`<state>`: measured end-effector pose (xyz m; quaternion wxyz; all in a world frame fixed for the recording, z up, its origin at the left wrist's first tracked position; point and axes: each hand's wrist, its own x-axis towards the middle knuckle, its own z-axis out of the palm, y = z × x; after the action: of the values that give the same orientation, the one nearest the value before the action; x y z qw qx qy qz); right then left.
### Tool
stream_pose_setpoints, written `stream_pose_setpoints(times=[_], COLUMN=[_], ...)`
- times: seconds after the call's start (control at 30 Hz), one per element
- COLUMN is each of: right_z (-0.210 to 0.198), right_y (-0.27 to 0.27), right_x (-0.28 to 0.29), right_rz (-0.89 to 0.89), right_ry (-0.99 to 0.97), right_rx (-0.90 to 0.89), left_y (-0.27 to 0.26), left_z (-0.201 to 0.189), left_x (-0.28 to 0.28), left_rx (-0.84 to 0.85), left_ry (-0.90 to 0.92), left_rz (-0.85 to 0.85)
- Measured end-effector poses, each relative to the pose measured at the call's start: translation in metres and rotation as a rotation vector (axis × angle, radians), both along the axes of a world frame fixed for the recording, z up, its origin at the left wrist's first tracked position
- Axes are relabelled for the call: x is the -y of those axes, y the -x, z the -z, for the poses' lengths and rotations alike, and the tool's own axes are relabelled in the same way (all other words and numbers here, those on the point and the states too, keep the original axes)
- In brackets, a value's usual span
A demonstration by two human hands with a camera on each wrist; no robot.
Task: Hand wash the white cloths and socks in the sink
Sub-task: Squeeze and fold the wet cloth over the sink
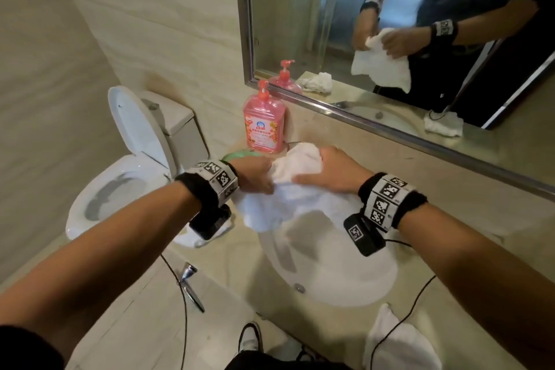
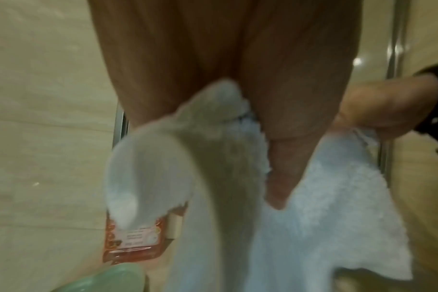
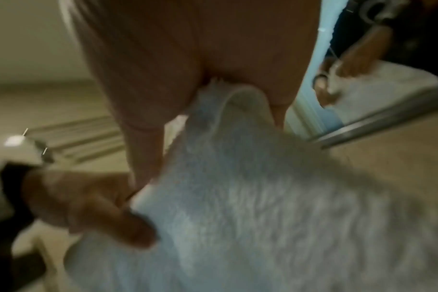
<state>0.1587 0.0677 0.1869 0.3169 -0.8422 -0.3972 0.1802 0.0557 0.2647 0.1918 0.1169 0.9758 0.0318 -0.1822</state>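
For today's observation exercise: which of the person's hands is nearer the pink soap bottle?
Left. The left hand grips the white cloth just below the pink soap bottle; the right hand grips it farther right.

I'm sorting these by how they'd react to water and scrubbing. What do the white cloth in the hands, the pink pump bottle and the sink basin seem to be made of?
White cloth: looks like terry cotton, matte, with fuzzy looped pile clear in the wrist views.
Pink pump bottle: likely clear, glossy plastic, since pink liquid shows through; printed label.
Sink basin: probably glazed white ceramic, smooth and shiny.
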Motion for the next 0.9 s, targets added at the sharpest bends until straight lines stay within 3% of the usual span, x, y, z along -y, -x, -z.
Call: stream_pose_setpoints(times=[0.07, 0.13, 0.23, 0.33, 0.4, 0.43, 0.5, 0.57, 0.67, 0.77, 0.83, 0.9], right_z=[0.005, 0.015, 0.027, 0.038, 0.037, 0.034, 0.027, 0.024, 0.027, 0.025, 0.023, 0.023], right_y=[-0.003, -0.010, -0.010, 0.021, 0.042, 0.045, 0.040, 0.036, 0.041, 0.030, 0.021, 0.018], right_x=[0.009, 0.021, 0.028, -0.003, -0.029, -0.038, -0.046, -0.047, -0.051, -0.043, -0.031, -0.021], right_rz=[-0.126, -0.056, 0.267, 0.452, 0.469, 0.495, 0.612, 0.669, 0.612, 0.597, 0.511, 0.377], right_ry=[0.275, 0.335, 0.000, -0.257, -0.377, -0.405, -0.391, -0.394, -0.454, -0.303, -0.203, -0.137], right_rx=[0.208, 0.168, -0.252, -0.271, -0.287, -0.324, -0.385, -0.393, -0.382, -0.354, -0.309, -0.203], left_y=[0.003, 0.008, 0.016, 0.004, -0.008, -0.012, -0.013, -0.014, -0.016, -0.011, -0.002, 0.003], left_z=[0.007, 0.009, 0.012, 0.016, 0.015, 0.014, 0.011, 0.008, 0.004, 0.009, 0.013, 0.017], left_x=[-0.011, -0.023, -0.020, 0.012, 0.037, 0.046, 0.053, 0.054, 0.048, 0.045, 0.030, 0.011], left_rx=[-0.007, 0.004, 0.159, 0.300, 0.298, 0.297, 0.281, 0.268, 0.292, 0.211, 0.110, 0.016], left_ry=[-0.055, 0.161, 0.525, 0.820, 1.175, 1.327, 1.397, 1.379, 1.278, 1.286, 0.869, 0.198], left_rz=[-0.004, -0.104, -0.259, -0.527, -0.681, -0.714, -0.673, -0.603, -0.675, -0.624, -0.428, -0.150])
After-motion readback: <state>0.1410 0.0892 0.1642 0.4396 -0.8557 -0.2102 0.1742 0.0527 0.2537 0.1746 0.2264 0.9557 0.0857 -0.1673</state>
